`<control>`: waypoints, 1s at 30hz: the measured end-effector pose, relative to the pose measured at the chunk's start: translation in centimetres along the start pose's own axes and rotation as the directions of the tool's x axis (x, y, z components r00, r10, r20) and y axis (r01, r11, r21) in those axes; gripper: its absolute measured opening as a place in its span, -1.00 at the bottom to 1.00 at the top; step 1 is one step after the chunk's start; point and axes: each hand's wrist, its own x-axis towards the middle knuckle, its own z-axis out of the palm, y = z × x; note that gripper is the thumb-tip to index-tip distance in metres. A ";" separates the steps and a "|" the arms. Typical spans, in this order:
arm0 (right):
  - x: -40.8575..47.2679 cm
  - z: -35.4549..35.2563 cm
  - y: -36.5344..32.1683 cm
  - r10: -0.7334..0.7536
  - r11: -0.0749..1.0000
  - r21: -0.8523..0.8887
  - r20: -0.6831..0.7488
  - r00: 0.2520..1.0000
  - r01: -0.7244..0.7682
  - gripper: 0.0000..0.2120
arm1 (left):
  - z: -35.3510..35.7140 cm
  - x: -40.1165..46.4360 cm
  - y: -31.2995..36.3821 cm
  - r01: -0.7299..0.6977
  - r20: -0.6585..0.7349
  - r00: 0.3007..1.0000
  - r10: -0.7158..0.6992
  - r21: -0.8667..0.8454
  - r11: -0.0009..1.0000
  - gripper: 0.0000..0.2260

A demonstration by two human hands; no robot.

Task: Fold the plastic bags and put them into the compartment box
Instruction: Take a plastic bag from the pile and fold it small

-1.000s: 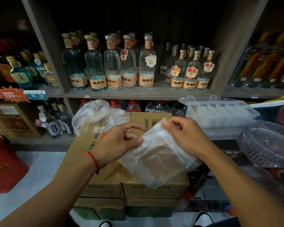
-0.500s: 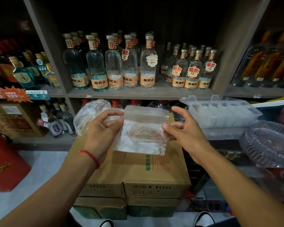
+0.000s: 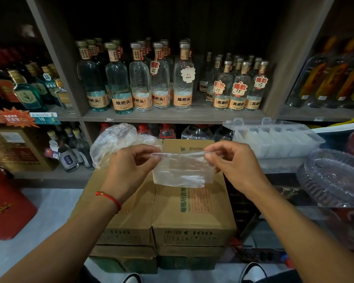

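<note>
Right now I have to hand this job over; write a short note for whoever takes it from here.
Left hand: grip pinched on the left top corner of the folded plastic bag.
Right hand: pinching the right top corner; the bag hangs between both hands over the cardboard cartons.
Pile of loose bags: on the cartons, behind the left hand, unfolded.
Compartment box: open, to the right, several compartments already holding folded bags.
Done: this bag is partly folded.
Left: finish folding it, slot it into the box, then fold the pile.
</note>
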 end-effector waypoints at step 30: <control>-0.4 2.2 -2.8 -0.208 0.862 -0.402 0.275 0.939 0.309 -0.88 | 2.1 -1.3 1.5 -0.173 0.171 0.972 0.159 0.070 0.982 -0.96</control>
